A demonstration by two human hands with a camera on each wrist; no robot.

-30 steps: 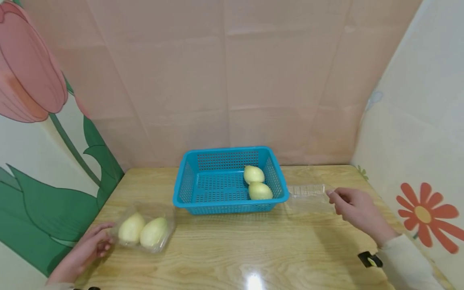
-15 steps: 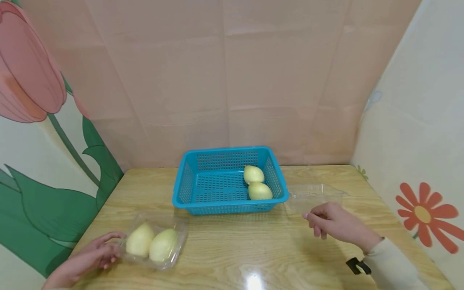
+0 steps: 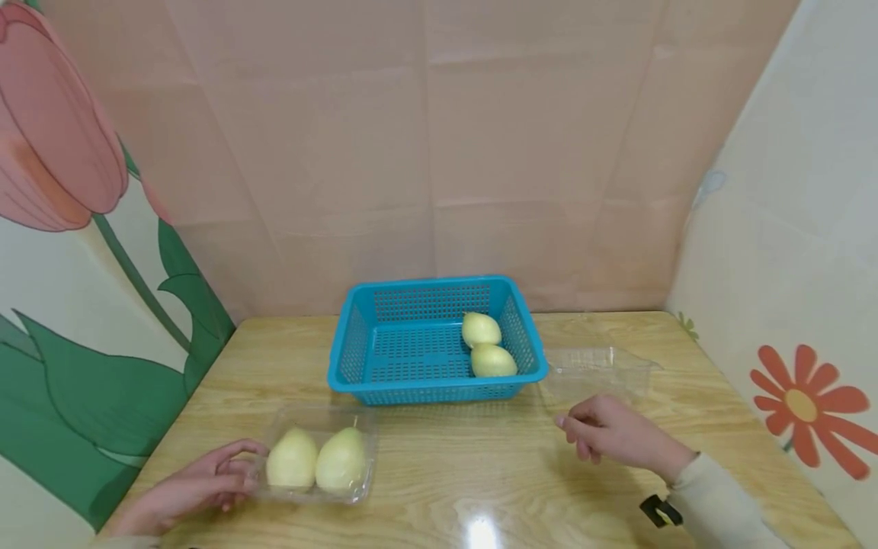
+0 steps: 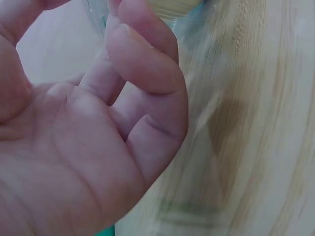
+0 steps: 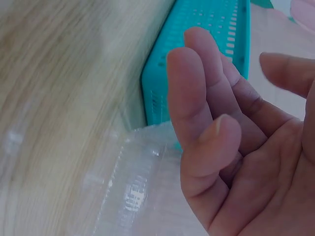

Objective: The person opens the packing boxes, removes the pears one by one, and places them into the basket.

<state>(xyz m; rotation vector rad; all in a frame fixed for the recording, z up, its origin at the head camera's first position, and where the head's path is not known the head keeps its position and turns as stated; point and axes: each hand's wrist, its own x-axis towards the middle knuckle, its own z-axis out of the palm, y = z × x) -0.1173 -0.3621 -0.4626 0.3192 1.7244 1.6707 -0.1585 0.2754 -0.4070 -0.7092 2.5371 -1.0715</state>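
At the front left, my left hand (image 3: 206, 484) grips the left edge of a clear plastic box (image 3: 366, 488) between thumb and fingers. Two pale yellow-green pears (image 3: 341, 460) sit side by side in that box. In the left wrist view, only a bit of the box (image 4: 179, 12) shows past the curled fingers. My right hand (image 3: 613, 435) hovers over the right side of the table with its fingers loosely bent and nothing in them. Just beyond it lies another clear plastic box (image 3: 597, 370), which also shows below the fingers in the right wrist view.
A blue slotted basket (image 3: 439, 393) stands at the middle back of the wooden table (image 3: 439, 457). Inside, at its right end, lie two more pears (image 3: 493, 361). A pinkish cloth hangs behind the table, and flower-printed sheets flank both sides.
My left hand has brought the box with the two pears rightward and slightly nearer. My right hand has let go of the other clear box and drawn back to the left and toward me.
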